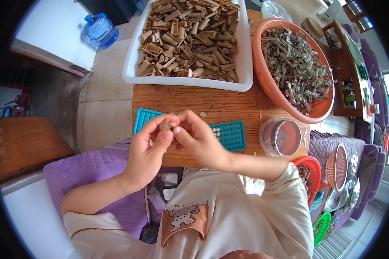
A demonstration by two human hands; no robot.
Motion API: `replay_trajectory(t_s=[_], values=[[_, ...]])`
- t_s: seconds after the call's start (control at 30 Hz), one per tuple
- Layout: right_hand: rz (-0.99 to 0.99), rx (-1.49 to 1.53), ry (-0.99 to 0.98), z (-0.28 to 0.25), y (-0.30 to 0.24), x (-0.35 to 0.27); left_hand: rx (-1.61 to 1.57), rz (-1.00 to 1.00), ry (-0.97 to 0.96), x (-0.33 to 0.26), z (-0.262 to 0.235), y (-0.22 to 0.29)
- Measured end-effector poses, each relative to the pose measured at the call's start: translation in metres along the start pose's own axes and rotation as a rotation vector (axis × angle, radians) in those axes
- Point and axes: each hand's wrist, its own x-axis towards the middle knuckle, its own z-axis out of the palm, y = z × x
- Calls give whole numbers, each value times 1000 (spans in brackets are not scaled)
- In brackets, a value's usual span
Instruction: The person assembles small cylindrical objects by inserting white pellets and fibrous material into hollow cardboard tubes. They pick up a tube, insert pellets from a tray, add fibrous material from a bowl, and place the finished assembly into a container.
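My left hand [148, 146] pinches a small brown half-round piece [165, 124] between thumb and fingers. Close against it, the fingertips of my right hand [199, 139] are pressed together at the same piece; what exactly they grip is hidden. Both hands are raised over the near part of the wooden table [177, 97]. Partly behind them lie a teal tray [148, 115] with small cells on the left and another teal tray [235, 134] on the right, with several small white round pieces [216, 131] on it.
A white bin [186, 82] heaped with brown half-round pieces [194, 39] stands at the far side. Right of it, an orange basin [258, 56] holds tangled clear-grey scraps [294, 64]. A plastic-wrapped round container [282, 137] sits near the right edge. A red basket [314, 172] is lower right.
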Motion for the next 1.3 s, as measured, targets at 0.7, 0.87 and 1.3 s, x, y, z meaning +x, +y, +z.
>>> replay_trajectory(t_s=[0.7, 0.87, 1.3], values=[[-661, -2001, 884, -263, -165, -16, -297, -697, -187, 1, 3, -8], [-307, -2302, 760, -279, -169, 3, -288, -688, -205, 3, 1, -5], [-1097, -549, 876, -236, -229, -33, -314, -720, -190, 0, 2, -10]])
